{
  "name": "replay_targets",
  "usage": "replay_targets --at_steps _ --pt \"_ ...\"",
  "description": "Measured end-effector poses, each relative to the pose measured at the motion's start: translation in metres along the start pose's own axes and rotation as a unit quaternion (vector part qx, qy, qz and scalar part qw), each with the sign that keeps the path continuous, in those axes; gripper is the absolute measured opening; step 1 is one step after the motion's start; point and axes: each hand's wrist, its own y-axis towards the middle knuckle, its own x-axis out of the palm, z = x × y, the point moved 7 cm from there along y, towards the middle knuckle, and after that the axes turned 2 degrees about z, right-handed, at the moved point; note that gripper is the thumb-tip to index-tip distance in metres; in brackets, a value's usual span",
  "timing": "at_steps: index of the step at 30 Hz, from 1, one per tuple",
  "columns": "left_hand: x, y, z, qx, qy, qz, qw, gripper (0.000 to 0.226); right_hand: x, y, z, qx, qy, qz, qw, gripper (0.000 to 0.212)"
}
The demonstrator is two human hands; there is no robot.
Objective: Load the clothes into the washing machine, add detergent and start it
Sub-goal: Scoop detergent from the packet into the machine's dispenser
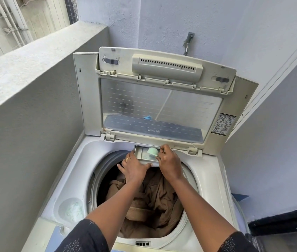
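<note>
Right hand [169, 160] pinches green scoop [152, 151] over drawer [144, 161] at rear drum rim [93, 180].

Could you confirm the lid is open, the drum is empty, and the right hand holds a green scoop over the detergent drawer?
No: the head view shows brown clothes in the drum. The lid is open, and the right hand holds the green scoop over the detergent drawer.

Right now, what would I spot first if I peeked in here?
The washing machine lid stands wide open in the middle, with brown clothes heaped in the drum below. At the back rim, the right hand holds a pale green scoop over the detergent drawer, which the left hand touches.
</note>
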Motion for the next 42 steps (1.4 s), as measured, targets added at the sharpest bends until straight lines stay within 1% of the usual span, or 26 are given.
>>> replay_targets --at_steps 3,5,8,11,13,16,19,22,25,28,30,32,34,38,42 --pt "-0.002 -0.003 0.001 -0.001 0.003 0.004 1.0 0.092 0.003 -0.002 0.003 0.014 0.012 -0.015 1.0 0.011" --pt "-0.003 -0.006 0.002 -0.001 0.004 0.007 1.0 0.09 0.001 -0.002 0.01 0.069 0.068 -0.002 0.995 0.013" --pt "-0.011 -0.009 0.001 0.0 -0.008 0.019 1.0 0.085 -0.006 -0.003 0.022 0.161 0.147 0.038 0.975 0.021" --pt "-0.023 -0.014 0.0 -0.003 -0.021 0.035 0.999 0.08 -0.012 -0.002 0.034 0.259 0.257 0.059 0.929 0.026" --pt "-0.035 -0.02 -0.001 -0.002 -0.038 0.053 0.998 0.075 -0.011 -0.003 0.037 0.305 0.319 0.05 0.896 0.027" --pt "-0.055 -0.031 -0.003 0.002 -0.043 0.087 0.995 0.065 -0.009 -0.007 0.029 0.344 0.411 0.031 0.844 0.025" --pt "-0.076 -0.046 -0.005 -0.013 -0.047 0.12 0.992 0.061 -0.008 -0.014 0.015 0.372 0.477 0.01 0.797 0.022" --pt "-0.098 -0.066 -0.01 -0.019 -0.072 0.168 0.983 0.056 -0.005 -0.022 -0.008 0.367 0.536 -0.04 0.759 0.021" --pt "-0.122 -0.09 -0.022 -0.03 -0.101 0.23 0.968 0.051 -0.009 -0.032 -0.035 0.351 0.555 -0.072 0.751 0.019" --pt "-0.147 -0.122 -0.043 -0.059 -0.115 0.306 0.943 0.046 -0.015 -0.048 -0.07 0.325 0.565 -0.115 0.749 0.019" --pt "-0.161 -0.145 -0.06 -0.081 -0.117 0.347 0.927 0.044 -0.02 -0.062 -0.097 0.301 0.588 -0.149 0.735 0.02" --pt "-0.176 -0.172 -0.075 -0.1 -0.106 0.386 0.911 0.044 -0.028 -0.079 -0.126 0.275 0.62 -0.181 0.712 0.022" --pt "-0.191 -0.198 -0.085 -0.113 -0.105 0.424 0.892 0.044 -0.037 -0.095 -0.153 0.248 0.645 -0.2 0.695 0.024" --pt "-0.234 -0.258 -0.106 -0.13 -0.106 0.514 0.841 0.041 -0.059 -0.127 -0.21 0.183 0.67 -0.257 0.672 0.024" --pt "-0.285 -0.319 -0.132 -0.142 -0.081 0.589 0.792 0.043 -0.082 -0.158 -0.276 0.133 0.692 -0.322 0.632 0.013"
